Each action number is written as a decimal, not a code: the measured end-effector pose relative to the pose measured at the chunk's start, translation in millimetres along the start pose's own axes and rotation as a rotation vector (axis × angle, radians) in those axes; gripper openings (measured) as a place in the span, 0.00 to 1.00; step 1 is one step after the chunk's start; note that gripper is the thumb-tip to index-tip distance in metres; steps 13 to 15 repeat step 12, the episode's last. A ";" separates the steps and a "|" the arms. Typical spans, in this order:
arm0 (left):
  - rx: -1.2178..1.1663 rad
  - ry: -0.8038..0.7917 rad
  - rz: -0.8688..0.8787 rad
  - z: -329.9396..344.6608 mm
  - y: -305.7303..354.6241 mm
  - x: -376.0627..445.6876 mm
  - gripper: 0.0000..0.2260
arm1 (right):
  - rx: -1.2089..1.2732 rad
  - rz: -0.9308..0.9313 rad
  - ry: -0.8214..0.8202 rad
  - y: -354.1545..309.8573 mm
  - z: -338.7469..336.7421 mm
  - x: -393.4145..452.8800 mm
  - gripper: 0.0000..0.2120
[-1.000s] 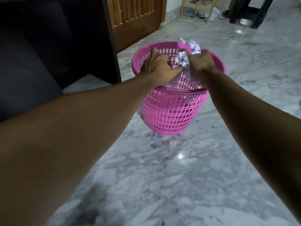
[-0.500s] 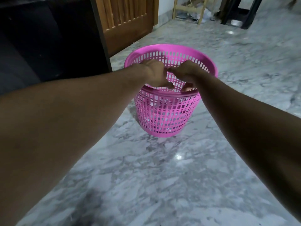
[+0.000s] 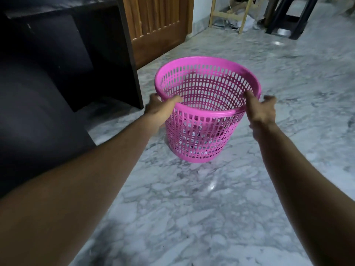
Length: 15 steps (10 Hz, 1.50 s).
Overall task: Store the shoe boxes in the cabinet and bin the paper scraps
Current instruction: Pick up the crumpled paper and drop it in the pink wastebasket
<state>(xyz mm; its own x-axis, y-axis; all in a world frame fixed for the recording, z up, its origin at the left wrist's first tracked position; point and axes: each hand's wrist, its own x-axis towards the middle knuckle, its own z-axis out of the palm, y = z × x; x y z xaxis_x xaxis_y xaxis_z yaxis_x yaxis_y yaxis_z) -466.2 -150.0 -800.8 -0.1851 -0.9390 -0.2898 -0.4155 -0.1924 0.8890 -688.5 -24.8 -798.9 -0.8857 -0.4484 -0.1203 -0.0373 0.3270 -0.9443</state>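
Note:
A pink plastic mesh bin (image 3: 207, 77) is on the marble floor in the middle of the view, slightly tilted. My left hand (image 3: 161, 109) grips its rim on the left, thumb over the edge. My right hand (image 3: 259, 110) holds the rim on the right, thumb inside and fingers outside. White paper scraps (image 3: 194, 144) show through the mesh at the bottom of the bin. No shoe boxes are in view.
A dark cabinet (image 3: 63, 58) stands at the left, close to the bin. A wooden door (image 3: 157, 25) is behind it. A wooden frame (image 3: 228, 14) and a black stool (image 3: 292, 18) stand at the far back. Grey marble floor (image 3: 192, 208) spreads in front.
Crumpled paper held over the bin a second ago has dropped inside. Both hands have moved apart from the bin's middle to its left and right rim and taken hold of it.

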 end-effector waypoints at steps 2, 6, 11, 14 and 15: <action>-0.130 -0.017 0.080 -9.3 -1.5 -16.2 0.13 | 0.218 0.045 -0.291 6.8 20.1 -25.0 0.20; -0.111 0.189 0.103 -130.4 -39.6 4.6 0.14 | 0.249 -0.097 -0.549 -35.1 123.4 -86.5 0.11; -0.108 0.222 0.051 -186.4 -65.9 13.8 0.39 | 0.196 -0.194 -0.715 -37.2 178.3 -113.9 0.23; -0.099 0.263 0.053 -190.2 -71.6 10.2 0.41 | 0.148 -0.169 -0.626 -37.5 174.2 -112.5 0.33; -0.099 0.263 0.053 -190.2 -71.6 10.2 0.41 | 0.148 -0.169 -0.626 -37.5 174.2 -112.5 0.33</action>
